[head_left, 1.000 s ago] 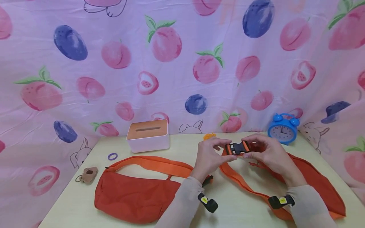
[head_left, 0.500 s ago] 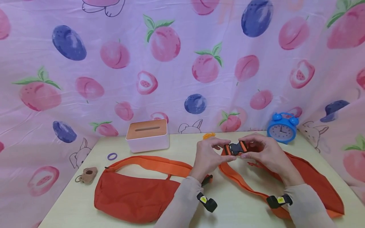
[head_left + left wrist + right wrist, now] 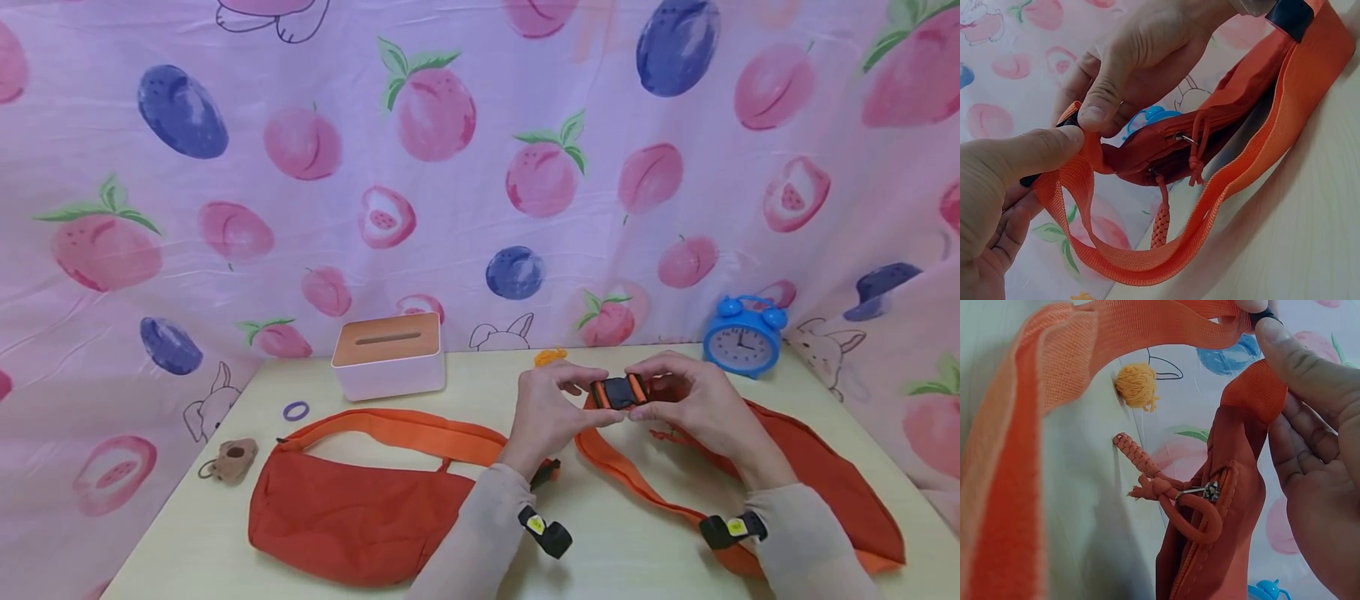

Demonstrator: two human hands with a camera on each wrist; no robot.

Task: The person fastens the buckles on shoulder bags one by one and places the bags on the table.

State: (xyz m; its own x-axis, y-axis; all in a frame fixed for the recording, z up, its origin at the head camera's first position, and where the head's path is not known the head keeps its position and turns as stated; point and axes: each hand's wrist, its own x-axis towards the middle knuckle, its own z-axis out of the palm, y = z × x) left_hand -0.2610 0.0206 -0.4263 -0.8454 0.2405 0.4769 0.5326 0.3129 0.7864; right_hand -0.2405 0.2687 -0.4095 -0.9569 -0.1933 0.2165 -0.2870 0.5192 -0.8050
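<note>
A dark side-release buckle [image 3: 619, 392] is held up above the table, its two halves pushed together. My left hand [image 3: 546, 410] pinches its left end between thumb and fingers, and my right hand [image 3: 701, 404] pinches the right end. The orange strap [image 3: 1141, 262] hangs from the buckle in a loop. It belongs to a red waist bag [image 3: 825, 471] on the right, which has a zipper with a braided cord pull [image 3: 1138, 453]. In the right wrist view my right thumb lies against the buckle's edge, and most of the buckle is hidden there.
Left of my arms lies a second red bag [image 3: 360, 517] with an orange strap. Around it are a brown keyring charm [image 3: 235, 461], a purple ring [image 3: 296, 411] and a white tissue box [image 3: 390, 379] with a wooden lid. A blue alarm clock [image 3: 742, 343] and a yellow yarn tuft [image 3: 1136, 386] stand farther back.
One second ago a gap with prongs showed between the buckle halves. My right hand has shifted slightly left and the gap has closed. My left hand stays nearly still.
</note>
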